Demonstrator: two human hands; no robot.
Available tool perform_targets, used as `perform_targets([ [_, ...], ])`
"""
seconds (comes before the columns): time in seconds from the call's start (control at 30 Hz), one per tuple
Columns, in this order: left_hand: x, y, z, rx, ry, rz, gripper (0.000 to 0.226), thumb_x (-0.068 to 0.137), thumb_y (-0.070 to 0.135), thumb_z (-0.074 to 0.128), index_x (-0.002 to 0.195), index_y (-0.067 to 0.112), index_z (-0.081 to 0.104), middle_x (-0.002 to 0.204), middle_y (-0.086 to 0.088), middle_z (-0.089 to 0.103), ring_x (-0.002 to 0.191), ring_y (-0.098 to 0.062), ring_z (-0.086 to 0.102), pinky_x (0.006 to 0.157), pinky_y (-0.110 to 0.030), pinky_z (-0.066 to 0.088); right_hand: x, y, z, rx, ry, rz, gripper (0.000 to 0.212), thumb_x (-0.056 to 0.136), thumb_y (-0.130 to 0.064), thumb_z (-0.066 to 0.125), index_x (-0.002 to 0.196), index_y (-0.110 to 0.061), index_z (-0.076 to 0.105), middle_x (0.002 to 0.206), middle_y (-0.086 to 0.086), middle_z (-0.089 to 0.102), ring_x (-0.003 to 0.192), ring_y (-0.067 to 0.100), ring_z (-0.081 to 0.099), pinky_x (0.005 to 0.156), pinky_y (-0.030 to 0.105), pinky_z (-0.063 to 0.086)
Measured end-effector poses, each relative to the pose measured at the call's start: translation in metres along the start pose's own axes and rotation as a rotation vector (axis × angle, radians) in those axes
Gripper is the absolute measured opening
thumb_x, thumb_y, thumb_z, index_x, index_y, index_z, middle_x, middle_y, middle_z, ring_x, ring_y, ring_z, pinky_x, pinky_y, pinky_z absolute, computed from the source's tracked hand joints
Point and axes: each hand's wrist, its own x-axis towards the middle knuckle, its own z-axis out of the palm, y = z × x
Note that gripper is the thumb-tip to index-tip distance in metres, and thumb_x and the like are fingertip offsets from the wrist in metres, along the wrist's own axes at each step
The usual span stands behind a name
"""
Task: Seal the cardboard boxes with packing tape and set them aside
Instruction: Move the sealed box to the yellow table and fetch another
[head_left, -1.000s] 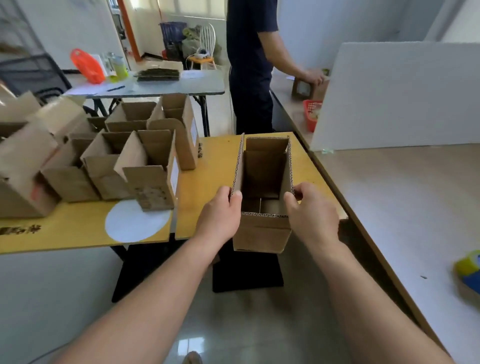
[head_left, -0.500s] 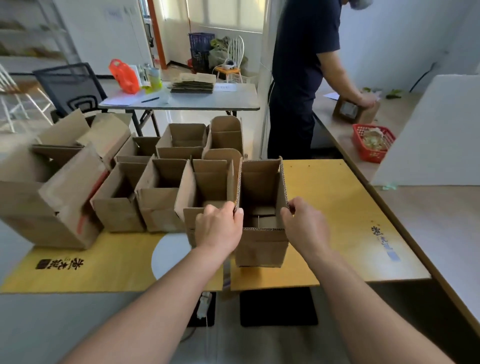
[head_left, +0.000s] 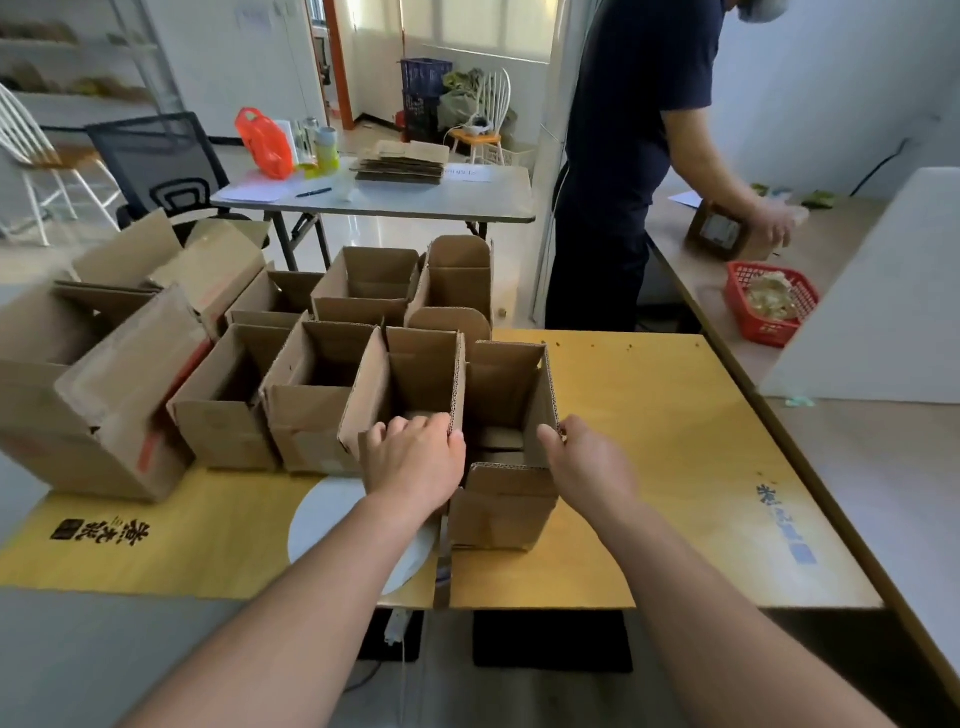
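Observation:
An open cardboard box (head_left: 503, 512) stands upright on the yellow table (head_left: 675, 467), its top flaps raised. My left hand (head_left: 415, 467) grips the box's left flap with fingers curled over the edge. My right hand (head_left: 587, 462) pinches the near corner of the right flap. The box sits tight against the right end of a row of several open boxes (head_left: 322, 405). No packing tape is in view.
A large open box (head_left: 104, 395) sits at the far left. A person in a dark shirt (head_left: 623, 156) handles a box at the right counter, beside a red basket (head_left: 769, 301) and a white board (head_left: 872, 291). Behind stands a grey table (head_left: 395, 208) with flat cardboard.
Both hands have carried the open box leftward across the yellow table until it stands against the row of open boxes. The view has swung left with it.

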Motion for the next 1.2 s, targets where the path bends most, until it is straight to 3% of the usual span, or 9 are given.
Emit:
perform_targets([
  [0.13,0.0,0.002,-0.002,-0.058,-0.005,0.009,0.048,0.1,0.047,0.029,0.141,0.025,0.041,0.142,0.003,0.049,0.132,-0.022,0.04,0.111,-0.042,0.025,-0.007,0.003,-0.005,0.024,0.037,0.007,0.043,0.1,-0.045,0.037,0.124,-0.012,0.049,0.12,0.011,0.059,0.106,0.033,0.056,0.084,0.041,0.048],
  [0.23,-0.002,0.009,-0.01,-0.143,0.09,0.075,0.052,0.099,0.047,0.036,0.144,0.02,0.04,0.149,-0.001,0.041,0.138,-0.023,0.033,0.113,-0.039,0.026,-0.02,0.008,-0.014,-0.015,0.12,-0.006,0.04,0.099,-0.039,0.042,0.131,-0.016,0.047,0.129,0.006,0.052,0.11,0.029,0.055,0.087,0.042,0.05],
  [0.4,-0.026,0.044,-0.016,-0.31,0.202,0.389,0.045,0.096,0.04,0.041,0.131,0.016,0.056,0.132,-0.002,0.059,0.126,-0.023,0.047,0.102,-0.039,0.038,-0.056,0.027,-0.034,-0.113,0.217,0.06,0.037,0.097,-0.026,0.047,0.133,-0.021,0.045,0.131,0.002,0.046,0.105,0.025,0.055,0.08,0.036,0.049],
  [0.53,-0.059,0.082,0.003,-0.332,0.059,0.567,0.043,0.097,0.039,0.047,0.135,0.018,0.05,0.128,0.0,0.057,0.12,-0.018,0.048,0.099,-0.033,0.039,-0.099,0.059,-0.044,-0.112,0.275,0.114,0.039,0.096,-0.03,0.05,0.133,-0.023,0.045,0.129,-0.002,0.05,0.107,0.018,0.055,0.087,0.032,0.048],
  [0.73,-0.089,0.125,0.047,-0.177,-0.19,0.678,0.049,0.097,0.045,0.044,0.14,0.022,0.041,0.135,0.004,0.051,0.125,-0.017,0.043,0.101,-0.03,0.036,-0.172,0.124,-0.058,-0.09,0.277,0.263,0.043,0.095,-0.034,0.051,0.137,-0.025,0.043,0.132,-0.004,0.051,0.107,0.017,0.057,0.092,0.036,0.05],
  [1.0,-0.162,0.226,0.079,-0.098,-0.2,0.875,0.047,0.096,0.046,0.045,0.137,0.022,0.042,0.131,0.005,0.053,0.123,-0.016,0.044,0.099,-0.029,0.035,-0.26,0.222,-0.088,-0.08,0.325,0.449,0.051,0.093,-0.033,0.053,0.141,-0.025,0.038,0.137,-0.004,0.047,0.117,0.015,0.052,0.102,0.033,0.041],
  [1.2,-0.254,0.327,0.108,0.017,-0.251,1.082,0.057,0.094,0.054,0.042,0.141,0.02,0.038,0.134,0.002,0.051,0.123,-0.016,0.046,0.102,-0.031,0.039,-0.344,0.316,-0.113,-0.061,0.365,0.612,0.046,0.094,-0.034,0.05,0.138,-0.025,0.04,0.135,-0.003,0.047,0.115,0.018,0.052,0.099,0.031,0.036],
])
